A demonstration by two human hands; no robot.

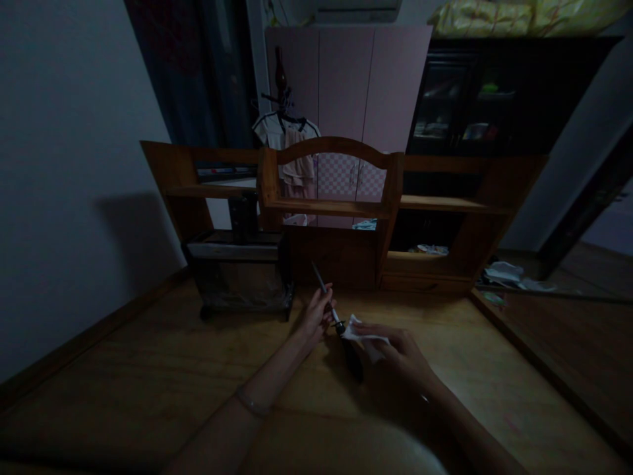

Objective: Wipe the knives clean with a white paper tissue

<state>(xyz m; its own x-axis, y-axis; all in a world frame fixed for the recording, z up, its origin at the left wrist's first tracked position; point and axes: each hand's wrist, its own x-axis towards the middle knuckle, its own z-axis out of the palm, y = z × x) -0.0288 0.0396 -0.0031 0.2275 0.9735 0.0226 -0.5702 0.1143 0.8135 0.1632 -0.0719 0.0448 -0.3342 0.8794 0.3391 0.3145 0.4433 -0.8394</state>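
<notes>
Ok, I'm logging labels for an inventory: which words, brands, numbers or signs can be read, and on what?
None can be read.
Long thin tool: no lettering makes itself out; too dim.
White cloth: none visible.
Yellow packages: reddish marks, too blurred to tell if lettering.
Dark cabinet: too dark.

This looks like a room in a home, likely a bedroom. On the far side stands a pale pink wardrobe (343, 86), with a light shirt (270, 128) hanging from a stand (280, 71) before it. A dark curtain (212, 79) hangs far left; far right, yellow bundles (479, 18) top a dark glass-fronted cabinet (551, 92). Nearer, a wooden shelf unit (331, 208) with an arched top spans the room.
</notes>
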